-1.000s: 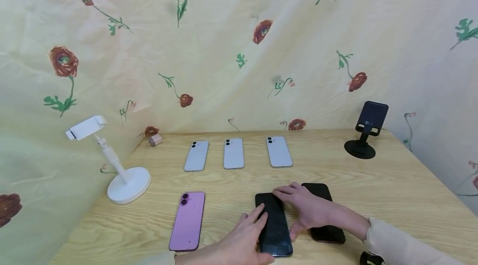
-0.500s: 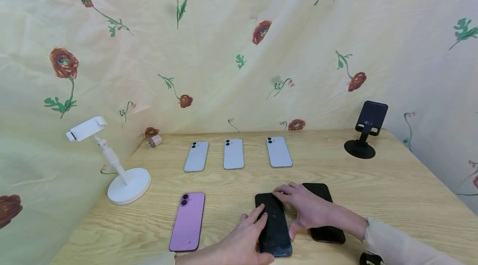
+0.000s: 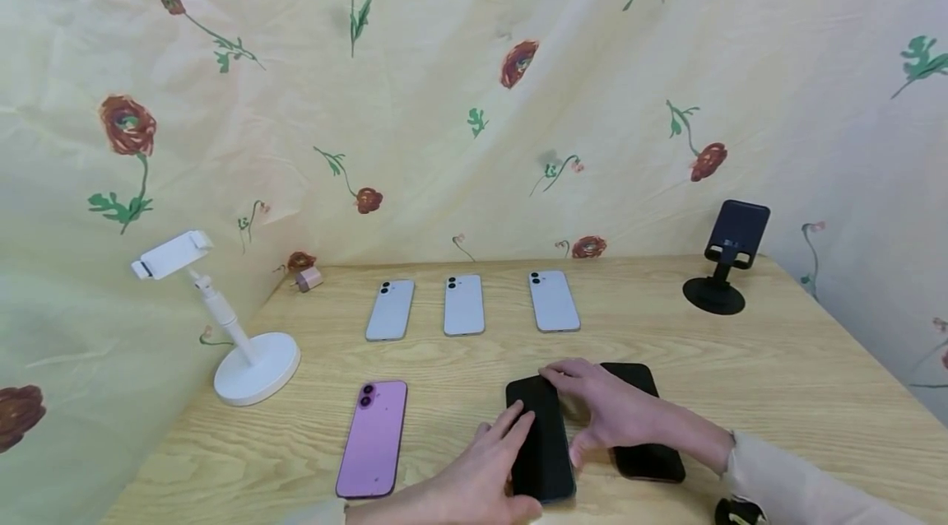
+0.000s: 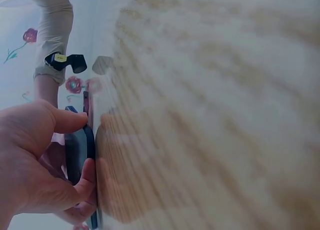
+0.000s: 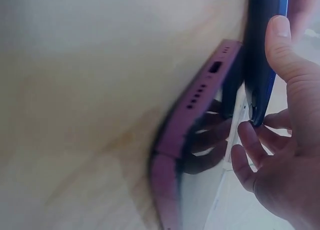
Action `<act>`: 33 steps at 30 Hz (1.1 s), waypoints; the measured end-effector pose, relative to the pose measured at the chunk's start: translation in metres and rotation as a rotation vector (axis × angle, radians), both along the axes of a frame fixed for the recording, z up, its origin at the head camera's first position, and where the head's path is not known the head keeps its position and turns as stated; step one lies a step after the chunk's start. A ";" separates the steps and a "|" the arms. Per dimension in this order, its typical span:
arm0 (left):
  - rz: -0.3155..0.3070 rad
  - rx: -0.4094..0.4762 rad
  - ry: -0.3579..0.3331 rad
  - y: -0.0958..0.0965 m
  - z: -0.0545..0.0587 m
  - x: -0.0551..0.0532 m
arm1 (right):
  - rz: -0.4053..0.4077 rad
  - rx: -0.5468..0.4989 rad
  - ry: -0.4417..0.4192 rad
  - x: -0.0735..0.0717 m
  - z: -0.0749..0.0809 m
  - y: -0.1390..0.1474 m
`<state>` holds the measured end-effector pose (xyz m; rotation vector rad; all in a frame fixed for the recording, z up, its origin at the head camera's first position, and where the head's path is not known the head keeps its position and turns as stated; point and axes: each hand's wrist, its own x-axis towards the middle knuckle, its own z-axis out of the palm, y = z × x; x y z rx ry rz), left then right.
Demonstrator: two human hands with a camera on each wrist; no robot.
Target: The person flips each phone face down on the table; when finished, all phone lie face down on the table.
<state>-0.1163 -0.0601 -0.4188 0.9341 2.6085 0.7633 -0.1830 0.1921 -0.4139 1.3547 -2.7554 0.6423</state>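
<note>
Black glass-fronted rectangular phone (image 3: 546,455): left hand (image 3: 483,471) and right hand (image 3: 611,410) are clamping it from opposite sides, seemingly for steadiness.

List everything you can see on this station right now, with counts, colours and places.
Dark phone: 1, black with blue edge, between the hands
Pink-edged phone: 1, black screen up, partly under the right forearm
Lilac phone: 1, lilac, back up, front left
Pale phones: 3, bluish white, backs up, rear row
White stand: 1, white, left side
Black stand: 1, black, rear right
Plug: 1, pinkish, rear left corner
Table: 1, light wood, under everything
Cloth: floral on cream, behind and beside the table
Wrist device: 1, black, right wrist
Sleeves: 2, pale beige, on the forearms
Left hand: 1, bare, gripping the dark phone's left side
Right hand: 1, bare, gripping its right side
</note>
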 end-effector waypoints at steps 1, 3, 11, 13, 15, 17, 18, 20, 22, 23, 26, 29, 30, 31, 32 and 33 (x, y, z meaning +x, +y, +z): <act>-0.005 0.015 -0.006 -0.001 0.000 0.000 | -0.003 -0.012 -0.019 0.000 0.001 0.000; -0.014 0.030 -0.004 -0.002 0.001 -0.001 | -0.007 -0.037 -0.054 0.000 0.002 0.000; -0.054 0.062 0.013 -0.005 0.002 -0.001 | -0.034 -0.099 -0.121 0.004 0.007 -0.003; -0.075 0.069 0.032 -0.006 0.002 -0.001 | -0.022 -0.120 -0.118 0.004 0.008 -0.004; -0.094 0.080 0.037 -0.006 0.002 -0.002 | -0.004 -0.140 -0.118 0.003 0.008 -0.006; -0.111 0.092 0.034 -0.007 0.002 -0.002 | 0.014 -0.158 -0.120 0.003 0.008 -0.007; -0.110 0.106 0.018 -0.008 0.002 -0.003 | 0.023 -0.167 -0.122 0.002 0.008 -0.008; -0.100 0.138 -0.024 -0.008 0.003 -0.003 | 0.037 -0.178 -0.123 0.002 0.009 -0.009; -0.088 0.168 -0.048 -0.009 0.004 -0.003 | 0.049 -0.190 -0.129 0.002 0.009 -0.009; -0.081 0.188 -0.066 -0.010 0.005 -0.003 | 0.055 -0.197 -0.131 0.002 0.009 -0.010; -0.067 0.221 -0.085 -0.010 0.006 -0.003 | 0.068 -0.215 -0.136 0.002 0.011 -0.012; -0.046 0.240 -0.115 -0.010 0.008 -0.004 | 0.075 -0.228 -0.135 0.003 0.013 -0.014; -0.037 0.246 -0.125 -0.010 0.008 -0.004 | 0.076 -0.231 -0.132 0.003 0.013 -0.016; -0.030 0.253 -0.134 -0.010 0.008 -0.004 | 0.078 -0.234 -0.131 0.003 0.014 -0.017; -0.023 0.263 -0.144 -0.010 0.008 -0.004 | 0.080 -0.238 -0.129 0.004 0.015 -0.018; -0.017 0.281 -0.160 -0.010 0.007 -0.003 | 0.081 -0.240 -0.126 0.004 0.015 -0.019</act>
